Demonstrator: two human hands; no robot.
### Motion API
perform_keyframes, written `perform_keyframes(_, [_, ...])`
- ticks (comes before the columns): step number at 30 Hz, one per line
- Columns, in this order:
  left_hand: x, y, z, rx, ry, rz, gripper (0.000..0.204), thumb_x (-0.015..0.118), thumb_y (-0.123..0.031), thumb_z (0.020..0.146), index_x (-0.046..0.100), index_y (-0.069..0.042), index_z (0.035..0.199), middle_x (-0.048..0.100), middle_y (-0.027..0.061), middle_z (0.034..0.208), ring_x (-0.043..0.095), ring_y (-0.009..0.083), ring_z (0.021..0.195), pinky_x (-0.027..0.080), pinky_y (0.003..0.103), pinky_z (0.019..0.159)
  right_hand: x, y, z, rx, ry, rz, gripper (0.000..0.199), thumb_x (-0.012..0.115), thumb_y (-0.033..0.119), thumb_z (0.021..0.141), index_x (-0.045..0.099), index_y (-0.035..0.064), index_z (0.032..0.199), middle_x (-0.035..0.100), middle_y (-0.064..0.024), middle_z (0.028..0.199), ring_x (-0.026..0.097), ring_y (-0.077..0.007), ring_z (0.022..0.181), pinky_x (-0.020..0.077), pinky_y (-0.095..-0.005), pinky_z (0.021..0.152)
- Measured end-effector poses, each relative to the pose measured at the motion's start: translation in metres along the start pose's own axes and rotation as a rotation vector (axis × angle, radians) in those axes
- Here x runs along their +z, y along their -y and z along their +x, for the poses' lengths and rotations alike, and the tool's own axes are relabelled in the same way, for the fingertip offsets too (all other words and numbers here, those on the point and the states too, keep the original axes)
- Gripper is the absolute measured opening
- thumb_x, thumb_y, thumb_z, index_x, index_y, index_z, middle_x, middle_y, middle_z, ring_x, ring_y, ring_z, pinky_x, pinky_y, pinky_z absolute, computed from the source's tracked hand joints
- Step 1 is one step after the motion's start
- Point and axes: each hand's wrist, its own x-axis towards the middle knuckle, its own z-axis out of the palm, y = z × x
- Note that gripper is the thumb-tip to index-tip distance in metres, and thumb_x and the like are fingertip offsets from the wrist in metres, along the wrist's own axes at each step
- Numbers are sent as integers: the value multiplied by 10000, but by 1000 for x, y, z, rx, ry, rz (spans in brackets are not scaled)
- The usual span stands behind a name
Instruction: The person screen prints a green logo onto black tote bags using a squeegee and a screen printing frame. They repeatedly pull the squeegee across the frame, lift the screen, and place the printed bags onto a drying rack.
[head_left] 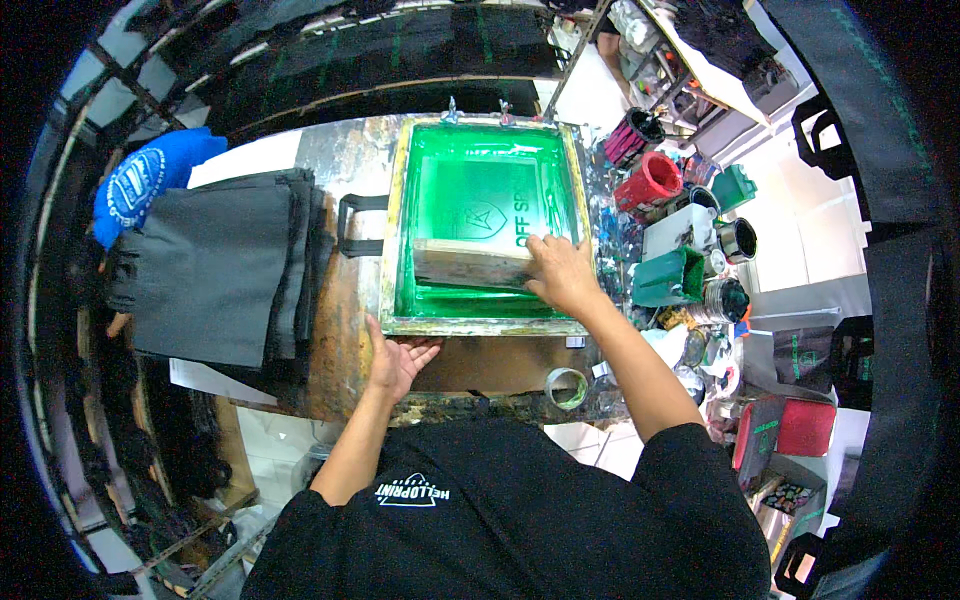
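A wooden-framed printing screen (392, 230) coated in green ink lies flat on the stained work table (340, 340). My right hand (562, 273) grips the right end of a wooden squeegee (470, 265) that rests across the near part of the green mesh. My left hand (398, 360) lies flat, fingers spread, on the table against the near edge of the frame, close to its left corner. Black bag handles (355, 225) stick out from under the frame's left side.
A stack of dark grey bags (215, 265) lies left of the screen, with a blue garment (145, 180) behind it. Ink pots, red and green containers (665, 215) crowd the table's right side. A tape roll (567, 387) sits at the near edge.
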Motion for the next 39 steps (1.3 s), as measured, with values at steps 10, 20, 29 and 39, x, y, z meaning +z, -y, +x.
perform_keyframes(10, [15,1,7,-49,-235,14,1172,285,-935,927,229,-19,1655,463,283,1572,514,402,1435,470,500,1168,36,19,-30,-43,-51,-79,594,897,208,717,572,145,1210,603,-76,1066,586,-290,1079,378,-528,928])
perform_keyframes(20, [4,-2,8,-125,-195,19,1191,294,-924,929,66,-21,1671,268,298,1663,388,458,1498,415,533,1218,59,-42,130,-26,-192,-152,612,887,182,735,603,181,1277,644,-56,1125,614,-280,1106,399,-585,966])
perform_keyframes(29, [2,1,12,-147,-230,-13,1109,264,-883,971,212,-15,1660,463,286,1570,522,410,1427,461,525,1186,54,-103,266,-40,-237,-284,668,925,319,740,578,171,1291,674,-57,1185,630,-294,1151,393,-595,944])
perform_keyframes(39, [-13,-57,30,-451,-72,933,802,463,-731,1044,694,19,880,755,165,798,754,271,738,593,377,632,26,-108,291,-54,-192,-203,641,903,335,792,578,172,1319,682,-59,1231,628,-291,1229,420,-626,971])
